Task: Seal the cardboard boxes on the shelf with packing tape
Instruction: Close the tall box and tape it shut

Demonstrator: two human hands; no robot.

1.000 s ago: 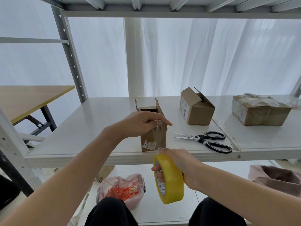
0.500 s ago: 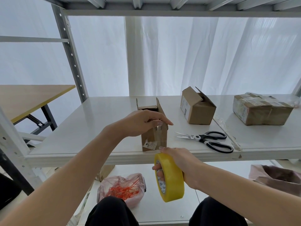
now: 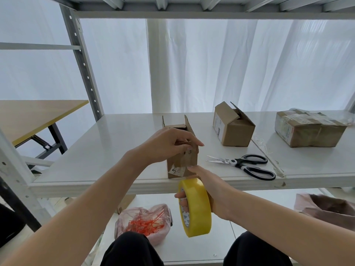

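A small, upright brown cardboard box [image 3: 182, 164] stands in the middle of the frame on the white metal shelf board [image 3: 107, 150]. Its base sits just behind the board's front edge and its top flaps are partly raised. The left hand [image 3: 169, 144] comes in from the lower left and lies over the top of this box, fingers curled down over the front flap and holding it. The right hand [image 3: 209, 187] grips a roll of yellow packing tape [image 3: 196, 206], with fingers hooked through its core. One fingertip reaches up to touch the lower front face of the box. The roll hangs below and in front of the shelf's front edge, on its side edge.

Left of the box, white board runs to the grey perforated upright post [image 3: 82, 60]. To the right, a narrow strip of board separates the box from black-handled steel scissors [image 3: 244, 165]. They lie near the front edge, blades pointing left. Behind them, centre right, stands a second brown cardboard carton [image 3: 234, 129] with one flap up. Well apart from it, at the right edge of the frame, sits a flat brown parcel wrapped in tape [image 3: 307, 129].

On the lower shelf, at bottom centre, lies a pink plastic bag of orange ties [image 3: 144, 221]. A wooden tabletop [image 3: 28, 116] shows at middle left, beyond the post.
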